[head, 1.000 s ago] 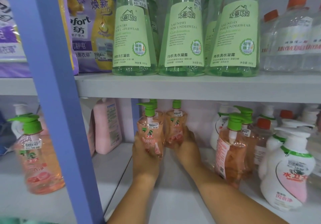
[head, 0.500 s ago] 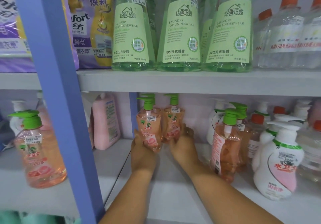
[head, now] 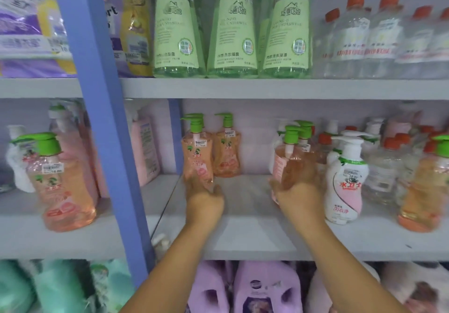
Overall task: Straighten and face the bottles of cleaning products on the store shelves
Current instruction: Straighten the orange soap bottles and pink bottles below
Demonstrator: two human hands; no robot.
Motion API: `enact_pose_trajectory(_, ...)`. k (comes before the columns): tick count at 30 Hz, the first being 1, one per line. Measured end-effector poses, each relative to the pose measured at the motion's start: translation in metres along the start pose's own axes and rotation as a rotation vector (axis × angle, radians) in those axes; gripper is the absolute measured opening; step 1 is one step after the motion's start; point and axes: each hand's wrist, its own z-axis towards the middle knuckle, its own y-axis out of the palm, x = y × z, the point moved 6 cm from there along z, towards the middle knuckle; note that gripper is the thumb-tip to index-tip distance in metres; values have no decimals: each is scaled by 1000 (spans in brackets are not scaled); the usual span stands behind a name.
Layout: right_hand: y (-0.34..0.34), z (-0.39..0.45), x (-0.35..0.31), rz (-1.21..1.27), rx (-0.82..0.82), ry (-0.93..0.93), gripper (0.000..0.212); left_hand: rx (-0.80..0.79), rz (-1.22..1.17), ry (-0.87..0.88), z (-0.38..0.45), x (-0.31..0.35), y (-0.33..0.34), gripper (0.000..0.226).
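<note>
Two hands are at work on the middle shelf (head: 243, 235), each at a peach pump bottle. The left hand (head: 204, 203) is wrapped low around the base of one bottle (head: 197, 159) near the shelf's left end, close to the blue post (head: 102, 118); its label looks to face forward, and a twin bottle (head: 227, 153) stands just behind and to its right, toward the back edge. The right hand (head: 298, 196) is closed around the lower body of a second pump bottle (head: 292, 159) further right, just beside a white pump bottle (head: 346, 179); this one shows its label edge-on at the left, so it likely wants turning.

These bottles look nearly full of liquid, so expect some weight low down and a top-heavy sway from the green pump heads. Clear plastic walls are probably stiff enough but smooth, and a glossy label adds slip. Best hold is around the narrowed waist or lower body, as both hands have now, never by the pump, which may turn or press down. Twisting on the base, bottle kept upright on the shelf, should face it without knocking its close neighbours. Motion blur hides finer finger detail.
</note>
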Motion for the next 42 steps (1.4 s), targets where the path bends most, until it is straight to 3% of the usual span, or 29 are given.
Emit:
enact_pose_trajectory(2,7,0,-4,-42,27,-19,60,-103,-135,32,-39,12,-10,45)
enact_pose_trajectory(4,22,0,-6,-44,-63,-4,45,-145,-379,113,-84,20,-43,21)
enact_pose_trajectory(5,29,-1,-10,-9,-102,-15,34,-69,-474,176,-101,21,-71,16)
enact_pose_trajectory(7,45,-1,-20,69,-182,-36,12,264,-572,332,-117,9,-139,18)
enact_pose_trajectory(8,53,-1,-25,88,-212,-43,19,444,-575,370,-117,-2,-170,17)
enact_pose_trajectory(10,71,-1,-32,117,-248,-33,21,691,-422,311,-94,-30,-216,13)
enact_pose_trajectory(11,80,-1,-34,130,-254,-22,14,736,-267,231,-77,-43,-231,14)
enact_pose_trajectory(12,89,-1,-35,126,-272,-16,15,734,-91,146,-58,-56,-243,30)
enact_pose_trajectory(14,109,3,-38,86,-330,-54,37,648,125,59,-23,-87,-256,73)
enact_pose_trajectory(17,126,7,-38,-36,-373,-23,64,505,141,47,6,-110,-263,99)
enact_pose_trajectory(20,132,12,-38,-51,-353,19,64,495,121,38,25,-120,-268,92)
enact_pose_trajectory(24,139,17,-41,67,-370,25,53,458,99,-6,31,-121,-269,62)
enact_pose_trajectory(28,147,15,-41,300,-352,18,44,459,29,-26,-3,-105,-271,72)
enact_pose_trajectory(30,149,17,-35,323,-324,46,53,505,-55,18,-40,-89,-273,67)
enact_pose_trajectory(33,145,19,-28,162,-262,63,75,515,-229,101,-103,-62,-265,75)
enact_pose_trajectory(36,139,14,-24,64,-204,87,68,419,-315,194,-155,-21,-225,76)
enact_pose_trajectory(40,126,15,-23,107,-230,104,57,130,-359,208,-167,26,-140,78)
enact_pose_trajectory(42,115,12,-26,165,-245,118,70,58,-319,219,-151,34,-107,78)
